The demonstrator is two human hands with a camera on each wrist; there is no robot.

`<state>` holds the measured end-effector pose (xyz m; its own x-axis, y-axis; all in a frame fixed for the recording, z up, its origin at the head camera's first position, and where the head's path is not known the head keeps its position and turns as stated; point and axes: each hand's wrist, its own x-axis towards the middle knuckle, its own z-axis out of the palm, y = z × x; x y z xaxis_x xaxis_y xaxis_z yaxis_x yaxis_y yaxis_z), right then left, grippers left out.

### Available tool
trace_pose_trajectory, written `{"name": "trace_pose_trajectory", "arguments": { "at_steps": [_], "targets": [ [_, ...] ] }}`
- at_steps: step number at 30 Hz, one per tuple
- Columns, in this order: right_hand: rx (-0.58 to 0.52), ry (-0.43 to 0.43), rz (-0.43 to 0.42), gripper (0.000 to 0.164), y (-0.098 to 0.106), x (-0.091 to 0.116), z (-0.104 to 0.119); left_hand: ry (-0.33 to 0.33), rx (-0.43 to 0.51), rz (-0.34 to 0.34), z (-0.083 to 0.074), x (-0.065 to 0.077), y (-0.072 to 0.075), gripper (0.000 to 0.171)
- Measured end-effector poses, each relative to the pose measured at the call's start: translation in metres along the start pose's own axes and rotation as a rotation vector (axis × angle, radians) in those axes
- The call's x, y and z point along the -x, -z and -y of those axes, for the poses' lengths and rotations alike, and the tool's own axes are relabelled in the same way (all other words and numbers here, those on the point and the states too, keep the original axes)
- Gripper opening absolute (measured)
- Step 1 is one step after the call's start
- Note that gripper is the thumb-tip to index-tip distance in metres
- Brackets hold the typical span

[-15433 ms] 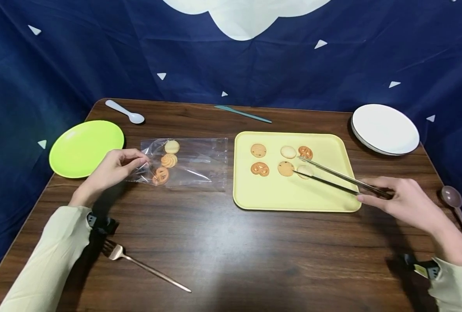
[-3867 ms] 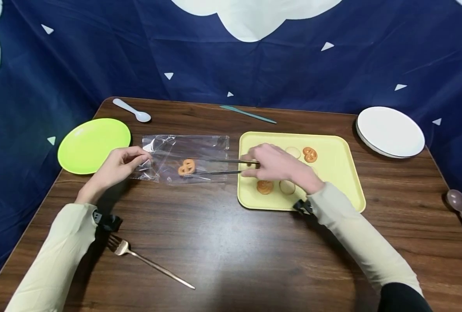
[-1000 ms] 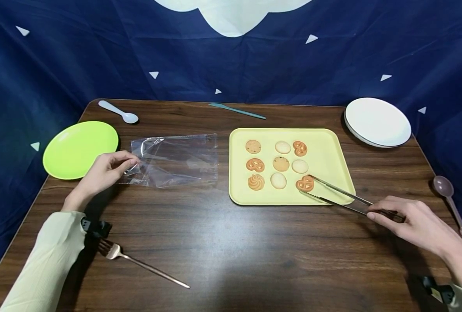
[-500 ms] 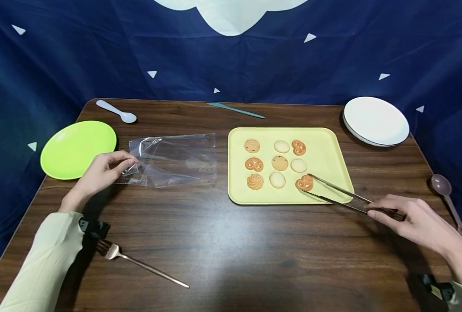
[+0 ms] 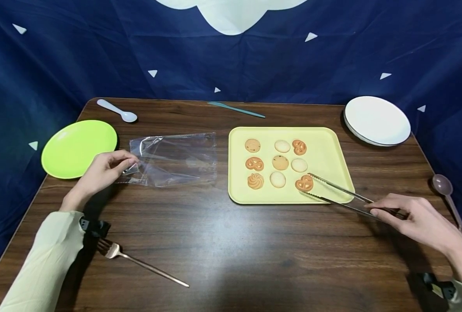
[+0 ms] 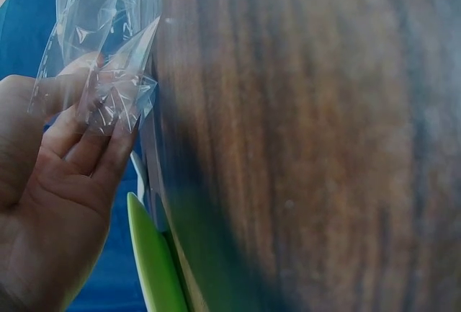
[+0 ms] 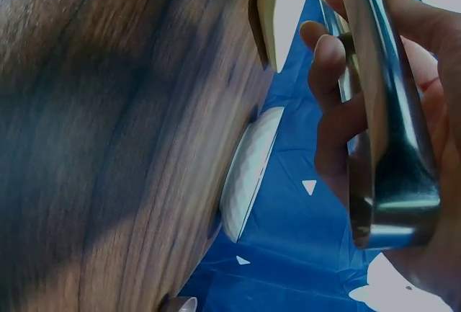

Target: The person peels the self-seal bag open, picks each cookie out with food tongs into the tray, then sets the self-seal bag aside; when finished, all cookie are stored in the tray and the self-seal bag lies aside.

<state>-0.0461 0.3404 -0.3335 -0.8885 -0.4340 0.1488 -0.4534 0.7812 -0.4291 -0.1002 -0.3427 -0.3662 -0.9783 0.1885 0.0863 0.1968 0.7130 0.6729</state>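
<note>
My left hand (image 5: 106, 171) pinches the near-left end of a clear plastic bag (image 5: 176, 160), which lies flat with no cookies showing inside. In the left wrist view the crinkled film of the bag (image 6: 119, 85) lies between thumb and fingers. My right hand (image 5: 418, 221) grips metal tongs (image 5: 341, 190) near their bend. Their tips stand apart on either side of a pretzel-shaped cookie (image 5: 304, 183) in the front row of the yellow tray (image 5: 328, 151). Several more cookies sit in rows there, among them a swirl cookie (image 5: 256, 181), a pale round cookie (image 5: 278, 179) and another pretzel-shaped cookie (image 5: 254, 164).
A green plate (image 5: 79, 149) stands left, partly behind my left hand. At the back lie a pale spoon (image 5: 117, 111) and a teal knife (image 5: 236, 109). White bowls (image 5: 376, 121) stand back right, a brown measuring spoon (image 5: 443, 185) at the right edge, a fork (image 5: 143, 264) in front.
Three cookies lay in the bag at first, later one pretzel-shaped cookie; now they are on the tray. My right hand drew back right with the tongs; the last second shows little motion.
</note>
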Motion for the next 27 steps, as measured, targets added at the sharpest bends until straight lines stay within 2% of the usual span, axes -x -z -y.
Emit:
{"name": "trace_pose_trajectory", "arguments": {
  "at_steps": [6, 9, 15, 19, 27],
  "targets": [
    [-0.020, -0.045, -0.069, 0.031, 0.004, 0.002, 0.000, -0.009, -0.005, 0.000, -0.001, -0.001, 0.001, 0.013],
    [-0.026, -0.082, -0.130, 0.029, 0.003, 0.001, -0.002, -0.011, -0.015, 0.005, -0.003, -0.001, 0.001, 0.013],
    [0.003, -0.237, -0.236, 0.016, 0.002, 0.005, -0.003, -0.023, -0.035, 0.013, -0.007, -0.002, 0.002, 0.014],
    [0.038, -0.312, -0.230, 0.017, 0.001, 0.008, -0.003, -0.036, -0.046, 0.008, -0.008, -0.002, 0.002, 0.014],
    [0.100, -0.492, -0.105, 0.051, -0.002, 0.013, -0.007, -0.034, -0.059, 0.010, -0.009, -0.007, 0.000, 0.014]
  ]
}}
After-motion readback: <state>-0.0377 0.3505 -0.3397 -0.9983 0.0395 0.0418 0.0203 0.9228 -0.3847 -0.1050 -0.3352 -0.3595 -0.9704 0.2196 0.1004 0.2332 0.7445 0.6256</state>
